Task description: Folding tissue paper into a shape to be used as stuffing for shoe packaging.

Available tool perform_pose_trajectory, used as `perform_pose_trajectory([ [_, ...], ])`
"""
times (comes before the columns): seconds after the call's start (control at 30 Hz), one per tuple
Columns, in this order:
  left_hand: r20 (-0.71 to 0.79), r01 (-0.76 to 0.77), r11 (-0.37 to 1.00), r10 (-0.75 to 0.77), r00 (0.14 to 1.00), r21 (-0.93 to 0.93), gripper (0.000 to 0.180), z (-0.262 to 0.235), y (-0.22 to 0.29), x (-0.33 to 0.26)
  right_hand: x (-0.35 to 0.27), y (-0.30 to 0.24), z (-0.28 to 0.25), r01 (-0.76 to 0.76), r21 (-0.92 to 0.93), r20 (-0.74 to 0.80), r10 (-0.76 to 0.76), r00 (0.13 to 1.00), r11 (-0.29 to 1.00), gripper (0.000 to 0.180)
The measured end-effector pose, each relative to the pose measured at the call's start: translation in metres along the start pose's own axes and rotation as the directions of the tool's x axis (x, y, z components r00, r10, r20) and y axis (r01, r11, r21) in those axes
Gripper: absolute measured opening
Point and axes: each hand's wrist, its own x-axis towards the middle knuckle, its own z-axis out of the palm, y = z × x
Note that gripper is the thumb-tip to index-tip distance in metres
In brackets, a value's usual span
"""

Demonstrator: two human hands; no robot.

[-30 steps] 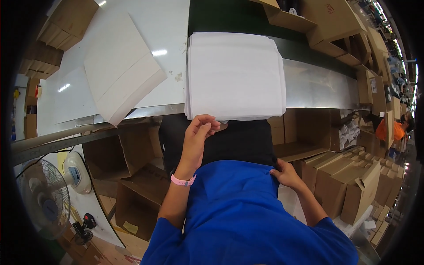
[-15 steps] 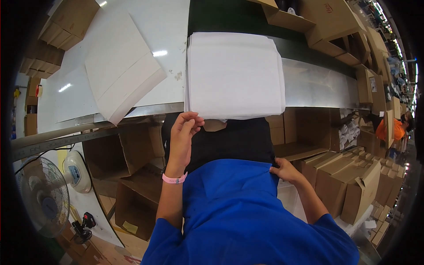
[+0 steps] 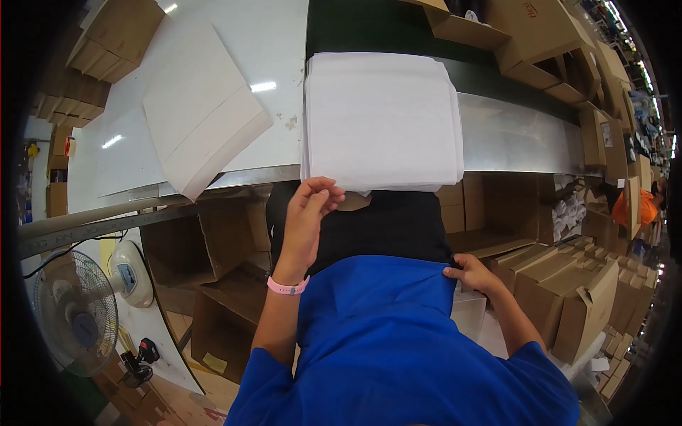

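My left hand (image 3: 310,216), with a pink wristband (image 3: 288,287), is raised at the near edge of a thick stack of white sheets (image 3: 383,121). Its fingers are loosely bent and slightly apart, and I see nothing in them. Whether the fingertips touch the sheets I cannot tell. At my right side, my right hand (image 3: 474,274) is closed at the hem of my blue shirt (image 3: 383,319), thumb in front and fingers partly hidden. The stack lies across the dark green and metal work surface, its near edge over my black trousers (image 3: 391,220).
A white flat sheet with a folded flap (image 3: 202,106) lies on the white table (image 3: 273,42) at left. Cardboard boxes (image 3: 117,35) stand far left, others (image 3: 547,284) at right and under the table. A fan (image 3: 74,312) is at lower left. A person in orange (image 3: 632,208) is far right.
My left hand has shifted slightly right along the stack's near edge. My right hand stays at the shirt hem. The whole view has moved a little.
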Motion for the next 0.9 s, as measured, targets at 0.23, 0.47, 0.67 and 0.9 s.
perform_pose_trajectory([
  [0.23,0.171,0.103,0.995,-0.101,0.98,0.0,0.024,0.042,-0.014,-0.01,0.0,0.014,-0.006,0.049,0.025,0.017,-0.049,0.999,0.998,0.041],
  [0.47,0.846,-0.164,0.986,0.091,0.525,-0.004,0.028,0.138,0.062,-0.07,0.005,0.012,0.013,0.121,-0.033,0.003,-0.121,0.993,0.992,0.046],
  [0.67,0.932,0.092,0.954,0.297,-0.207,-0.284,0.05,0.206,0.102,-0.11,0.008,-0.002,0.011,0.019,-0.157,0.04,-0.013,0.999,0.987,0.038],
  [0.9,0.887,0.595,0.747,0.446,-0.121,-0.295,0.045,0.253,0.11,-0.157,0.006,0.027,0.014,0.13,0.104,-0.002,-0.131,0.991,0.986,0.035],
])
